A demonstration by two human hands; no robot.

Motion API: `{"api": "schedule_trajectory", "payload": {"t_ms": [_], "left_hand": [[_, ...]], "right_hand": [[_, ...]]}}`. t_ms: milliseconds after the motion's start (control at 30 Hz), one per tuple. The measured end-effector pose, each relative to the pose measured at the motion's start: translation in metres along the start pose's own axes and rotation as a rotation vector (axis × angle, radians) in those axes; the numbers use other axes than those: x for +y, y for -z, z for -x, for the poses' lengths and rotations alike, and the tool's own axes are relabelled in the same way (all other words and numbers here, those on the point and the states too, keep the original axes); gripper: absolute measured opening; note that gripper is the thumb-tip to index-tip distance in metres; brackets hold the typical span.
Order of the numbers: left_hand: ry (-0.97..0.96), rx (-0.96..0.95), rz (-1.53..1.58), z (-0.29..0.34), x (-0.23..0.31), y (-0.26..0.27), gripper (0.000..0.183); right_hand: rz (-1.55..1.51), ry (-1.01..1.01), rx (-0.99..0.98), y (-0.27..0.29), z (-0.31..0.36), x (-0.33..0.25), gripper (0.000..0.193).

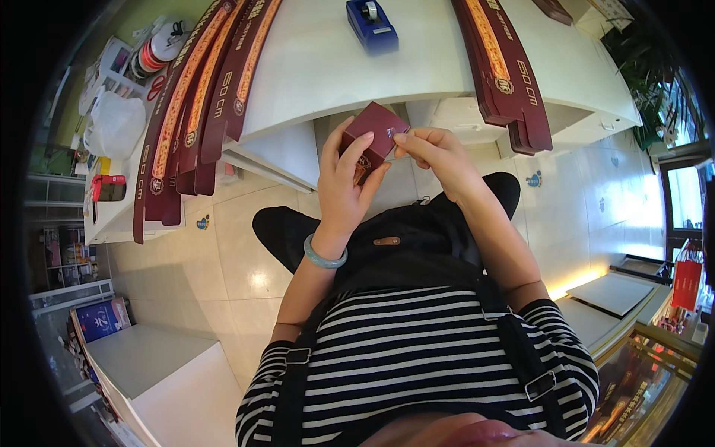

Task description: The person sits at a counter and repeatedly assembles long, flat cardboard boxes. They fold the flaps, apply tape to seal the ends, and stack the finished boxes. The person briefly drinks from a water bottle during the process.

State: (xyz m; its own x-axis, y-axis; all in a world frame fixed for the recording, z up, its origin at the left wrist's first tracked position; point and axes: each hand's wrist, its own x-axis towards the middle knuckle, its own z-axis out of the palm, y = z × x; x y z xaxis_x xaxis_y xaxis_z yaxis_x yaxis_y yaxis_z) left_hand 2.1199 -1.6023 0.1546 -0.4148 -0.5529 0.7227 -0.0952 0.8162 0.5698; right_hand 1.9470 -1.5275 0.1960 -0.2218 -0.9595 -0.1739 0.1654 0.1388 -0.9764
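- The white counter (335, 67) fills twelve o'clock, curving toward the person, so its edge sits just beyond the raised hands.
- Flat maroon-and-gold carton blanks lie in two stacks on it: one (197, 104) fanned at ten o'clock and hanging over the counter edge, the other (503, 67) at one o'clock, both within an arm's reach.
- A white plastic bag (115, 123) sits at nine o'clock, well apart.
- A blue tape dispenser (371, 26) stands at twelve o'clock, between the stacks.
- The small maroon box (372, 138) is held up just above centre, in front of the counter edge and tilted on a corner, seemingly to face the person.
- The left hand (342, 186) is wrapped round the box from below, thumb across its face, steadying it.
- The right hand (439, 153) is narrowed to a pinch, fingertips meeting at the box's right edge, on something too small to identify.
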Motion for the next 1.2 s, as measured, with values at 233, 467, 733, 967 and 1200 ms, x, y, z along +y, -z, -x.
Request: {"api": "schedule_trajectory", "payload": {"t_ms": [233,467,733,967,1200], "left_hand": [[-0.048,-0.083,-0.119,0.011,0.0,-0.01,0.062],[-0.017,-0.085,-0.089,-0.002,0.014,0.0,0.061],[-0.008,-0.047,-0.069,-0.013,0.027,0.016,0.065],[-0.037,-0.097,0.01,-0.04,0.055,0.034,0.065],[-0.158,-0.2,0.068,-0.052,0.068,0.026,0.104]], "right_hand": [[-0.181,-0.136,0.033,0.012,-0.006,0.026,0.034],[-0.289,-0.018,-0.042,0.009,0.01,0.033,0.027],[-0.292,0.058,-0.132,0.005,0.006,0.025,0.026],[0.11,0.431,0.016,-0.001,-0.012,0.1,0.064],[-0.319,0.517,-0.048,0.008,-0.018,0.06,0.089]]}}
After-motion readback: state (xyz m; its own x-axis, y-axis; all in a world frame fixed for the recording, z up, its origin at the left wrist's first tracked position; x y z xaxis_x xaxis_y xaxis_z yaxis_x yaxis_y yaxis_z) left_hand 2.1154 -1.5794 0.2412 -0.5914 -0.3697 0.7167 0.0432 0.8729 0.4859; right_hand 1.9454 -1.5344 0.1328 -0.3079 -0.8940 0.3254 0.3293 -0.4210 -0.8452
